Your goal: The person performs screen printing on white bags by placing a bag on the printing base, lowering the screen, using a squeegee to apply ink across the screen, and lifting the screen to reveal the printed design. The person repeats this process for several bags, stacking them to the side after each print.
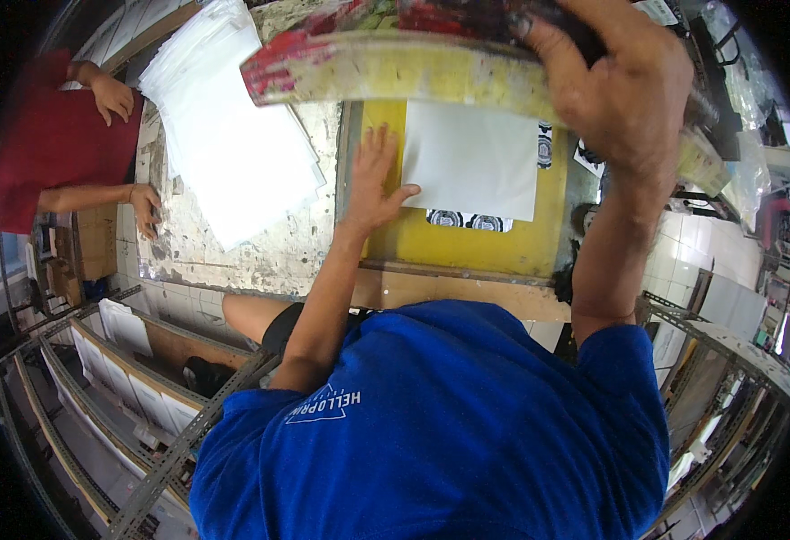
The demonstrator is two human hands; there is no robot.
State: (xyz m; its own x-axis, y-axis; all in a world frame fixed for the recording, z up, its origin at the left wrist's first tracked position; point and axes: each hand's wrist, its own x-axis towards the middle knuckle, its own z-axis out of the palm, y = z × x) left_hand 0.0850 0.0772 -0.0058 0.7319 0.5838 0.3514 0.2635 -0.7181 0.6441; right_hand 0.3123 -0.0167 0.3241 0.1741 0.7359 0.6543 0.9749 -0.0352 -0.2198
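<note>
My right hand (624, 94) is closed around the end of a screen-printing frame (395, 74) with stained yellowish sides, raised above the table and slightly blurred. Part of that frame is hidden behind the hand and by the picture's top edge. Below it, a blank white sheet (471, 162) lies on a yellow board (494, 247). Black round emblems on a printed sheet (469, 221) show past the blank sheet's near and right edges. My left hand (375, 184) lies flat with fingers spread at the board's left side, its thumb on the sheet's left edge.
A tall, uneven stack of white paper (233, 135) covers the left part of the paint-stained table (188, 256). Beyond it stands a person in a dark red shirt (62, 148), one hand on the table edge. Metal racks (134, 396) stand at lower left and right.
</note>
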